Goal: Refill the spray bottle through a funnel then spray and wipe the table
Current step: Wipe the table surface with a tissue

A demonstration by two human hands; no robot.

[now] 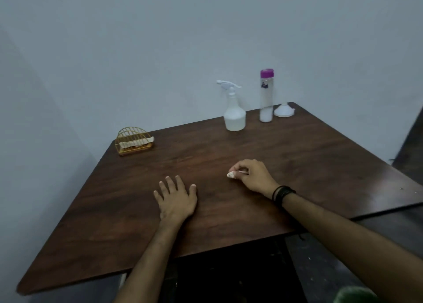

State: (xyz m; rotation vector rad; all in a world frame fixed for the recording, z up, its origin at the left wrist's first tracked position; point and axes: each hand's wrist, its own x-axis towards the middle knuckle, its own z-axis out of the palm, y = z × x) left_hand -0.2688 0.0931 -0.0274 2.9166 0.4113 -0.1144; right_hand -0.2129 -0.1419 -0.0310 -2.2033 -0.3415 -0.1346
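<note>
A: Head view. Right hand (250, 175) clenched on a small wad of tissue (231, 174), pressed to the table (297, 156). Left hand (176, 199) flat, fingers spread, holding nothing.

B: Wiping, I'd say. Where's the sprayer (233, 110)?

A: Far edge, head on, beside the bottle (266, 96) and the upturned funnel (285, 110).

B: Next, likely, broader strokes; that wad covers little. The holder (134, 141) has more.
</note>
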